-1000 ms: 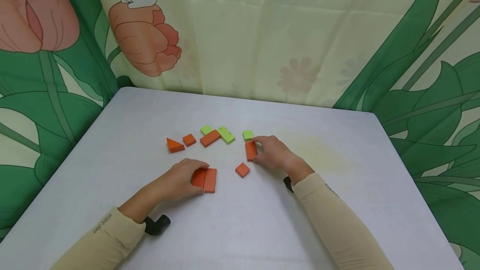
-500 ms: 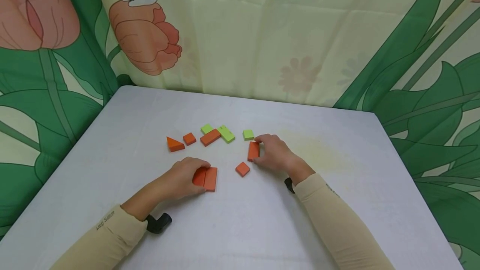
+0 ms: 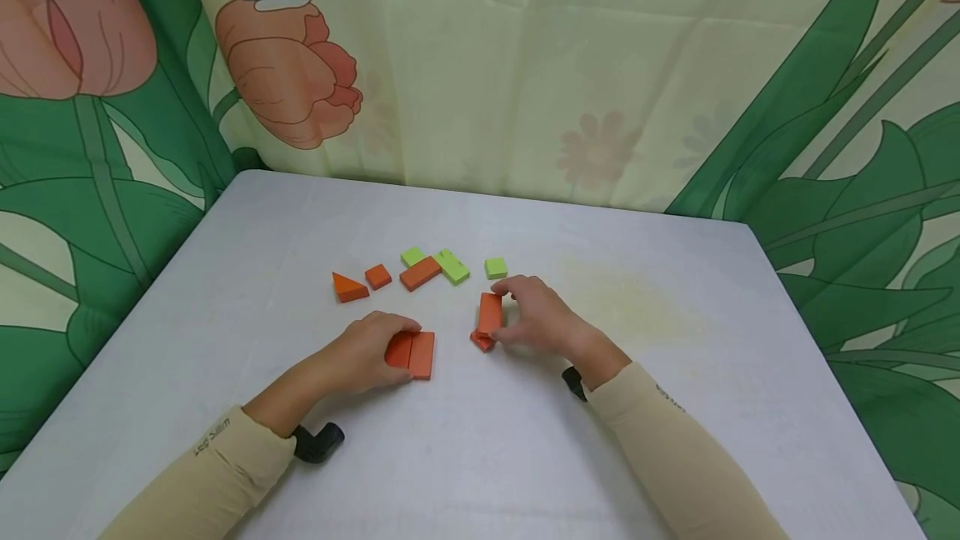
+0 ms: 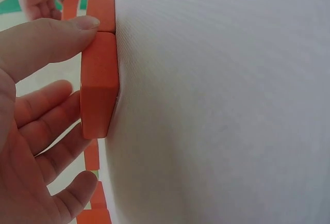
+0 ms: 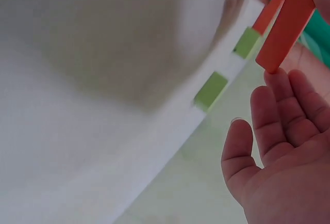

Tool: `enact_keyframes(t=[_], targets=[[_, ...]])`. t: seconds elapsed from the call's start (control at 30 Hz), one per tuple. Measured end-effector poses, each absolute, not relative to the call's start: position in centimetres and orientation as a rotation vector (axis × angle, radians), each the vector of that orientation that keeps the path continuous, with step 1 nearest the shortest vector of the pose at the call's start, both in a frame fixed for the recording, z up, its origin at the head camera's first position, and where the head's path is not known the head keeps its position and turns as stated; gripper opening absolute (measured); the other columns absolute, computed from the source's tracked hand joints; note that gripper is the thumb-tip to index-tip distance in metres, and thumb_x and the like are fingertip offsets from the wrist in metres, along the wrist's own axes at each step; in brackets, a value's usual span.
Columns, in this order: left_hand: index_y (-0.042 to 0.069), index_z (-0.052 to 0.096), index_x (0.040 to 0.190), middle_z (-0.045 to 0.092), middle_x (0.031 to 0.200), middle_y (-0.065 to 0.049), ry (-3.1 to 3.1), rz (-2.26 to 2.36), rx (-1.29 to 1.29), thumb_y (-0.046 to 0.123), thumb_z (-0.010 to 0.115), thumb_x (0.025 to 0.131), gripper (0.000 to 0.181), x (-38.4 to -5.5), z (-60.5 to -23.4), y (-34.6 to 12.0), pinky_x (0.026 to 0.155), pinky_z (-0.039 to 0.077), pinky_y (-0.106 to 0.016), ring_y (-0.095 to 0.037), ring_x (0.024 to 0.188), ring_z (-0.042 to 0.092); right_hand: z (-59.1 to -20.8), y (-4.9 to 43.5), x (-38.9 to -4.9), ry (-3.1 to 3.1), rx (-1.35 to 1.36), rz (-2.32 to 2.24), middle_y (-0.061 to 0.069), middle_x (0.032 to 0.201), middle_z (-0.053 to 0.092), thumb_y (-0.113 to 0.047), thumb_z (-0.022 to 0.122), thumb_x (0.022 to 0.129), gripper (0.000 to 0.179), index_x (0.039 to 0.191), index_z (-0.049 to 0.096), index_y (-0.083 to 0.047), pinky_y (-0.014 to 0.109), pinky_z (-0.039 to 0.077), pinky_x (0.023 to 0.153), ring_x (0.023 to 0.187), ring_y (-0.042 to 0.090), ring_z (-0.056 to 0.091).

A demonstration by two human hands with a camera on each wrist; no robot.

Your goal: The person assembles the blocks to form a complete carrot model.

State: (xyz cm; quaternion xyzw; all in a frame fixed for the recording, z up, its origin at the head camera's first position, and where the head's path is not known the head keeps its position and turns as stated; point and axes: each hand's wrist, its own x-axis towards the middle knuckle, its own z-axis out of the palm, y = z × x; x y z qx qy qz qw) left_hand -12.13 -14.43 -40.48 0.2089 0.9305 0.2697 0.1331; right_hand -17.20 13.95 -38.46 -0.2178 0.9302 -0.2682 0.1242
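Observation:
My left hand [image 3: 360, 357] grips a pair of flat orange rectangular blocks [image 3: 422, 356] lying side by side on the white table [image 3: 480, 457]. In the left wrist view its thumb presses near the seam between the two blocks [image 4: 100, 61]; the fingers are at the far ends. My right hand [image 3: 542, 322] pinches another orange rectangular block [image 3: 490, 312] by its ends, thumb at the near end. That block is held off the table in the right wrist view, and in the head view it partly covers a small orange square block [image 3: 481, 342].
Behind the hands lie an orange triangular block [image 3: 349, 287], a small orange block [image 3: 378, 277], an orange rectangular block [image 3: 421, 273] and green blocks [image 3: 453, 267]. A lone green block [image 3: 495, 267] sits beyond the right hand. A printed curtain [image 3: 480, 90] hangs behind the table.
My right hand has carried its orange block leftward and nearer, from beside the lone green block to over the small square one. The left hand stays on its two blocks.

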Motion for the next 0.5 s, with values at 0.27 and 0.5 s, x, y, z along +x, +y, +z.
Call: enact_keyframes(t=[0.27,0.5], targets=[[0.006,0.059,0.132,0.059,0.127,-0.008,2.695,0.771,0.602,0.018,0.085,0.081,0.059,-12.1,-40.2,-14.4,0.094,0.049,-0.045,-0.027,0.115,0.051,-38.3,11.3,-15.6,2.673,-0.756,-0.743,0.008,0.131,0.058,-0.024,0.081,0.084,0.06,0.135,0.057,-0.003,0.042,0.043,0.102,0.125,0.028,0.048],[0.005,0.059,0.133,0.059,0.127,-0.008,2.693,0.772,0.611,0.018,0.084,0.081,0.059,-12.2,-40.1,-14.4,0.095,0.048,-0.045,-0.027,0.116,0.051,-39.0,9.7,-14.9,2.684,-0.824,-0.688,0.003,0.114,0.061,-0.03,0.081,0.083,0.057,0.13,0.061,-0.006,0.039,0.044,0.088,0.108,0.023,0.05]])
